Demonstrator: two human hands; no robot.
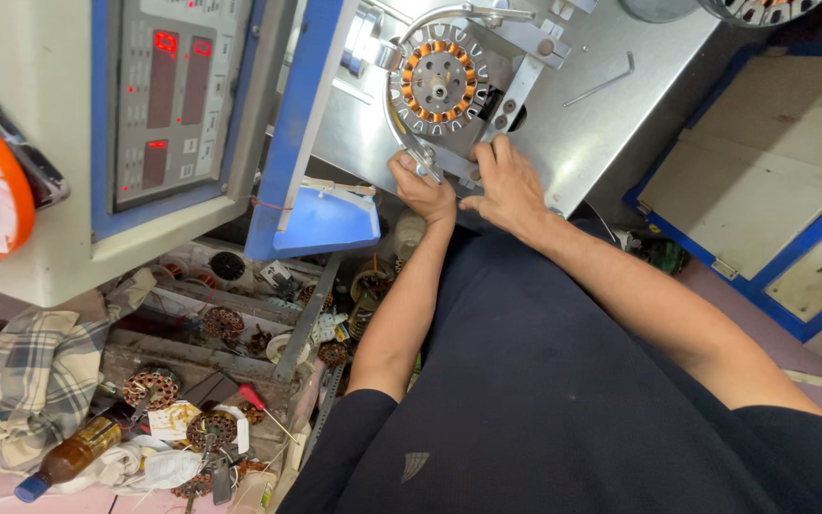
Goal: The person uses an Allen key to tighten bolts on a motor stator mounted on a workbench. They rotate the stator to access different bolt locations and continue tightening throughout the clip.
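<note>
A round stator [439, 81] with copper-wound teeth sits mounted on a steel winding machine plate [611, 114], inside a curved metal guide arm [401, 128]. My left hand [419, 186] is closed around the lower end of that arm, just below the stator. My right hand [504, 181] rests on the plate's front edge beside it, fingers bent near a metal bracket [516, 90]; whether it grips anything I cannot tell.
A control panel [173, 95] with red digit displays stands at left. An Allen key [601, 84] lies on the plate. Below left are several wound stators [151, 387], a red screwdriver [264, 407], a brown bottle [73, 457], a checked cloth [35, 376].
</note>
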